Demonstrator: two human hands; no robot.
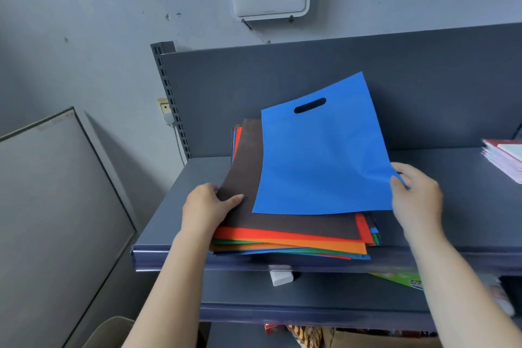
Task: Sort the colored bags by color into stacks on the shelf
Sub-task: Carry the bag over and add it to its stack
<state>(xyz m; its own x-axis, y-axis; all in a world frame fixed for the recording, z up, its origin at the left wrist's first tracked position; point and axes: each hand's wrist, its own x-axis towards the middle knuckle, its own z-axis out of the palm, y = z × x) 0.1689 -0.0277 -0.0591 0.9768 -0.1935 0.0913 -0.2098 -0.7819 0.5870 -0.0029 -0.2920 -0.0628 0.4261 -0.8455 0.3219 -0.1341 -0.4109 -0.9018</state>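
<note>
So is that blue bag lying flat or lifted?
Lifted. The right hand pinches the blue bag by a corner, tilting it above the pile.

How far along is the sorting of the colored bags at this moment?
Done: nothing visible yet; no single-color stack shows on the shelf. In hand: the right hand pinches the blue bag, raised off the mixed pile, which the left hand grips at its corner. Left: the brown bag on top, then red, orange, green and blue ones beneath.

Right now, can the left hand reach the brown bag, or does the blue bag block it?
Probably yes. The left hand grips the brown bag at its left edge; the blue bag, pinched by the right hand, covers only its right part.
</note>
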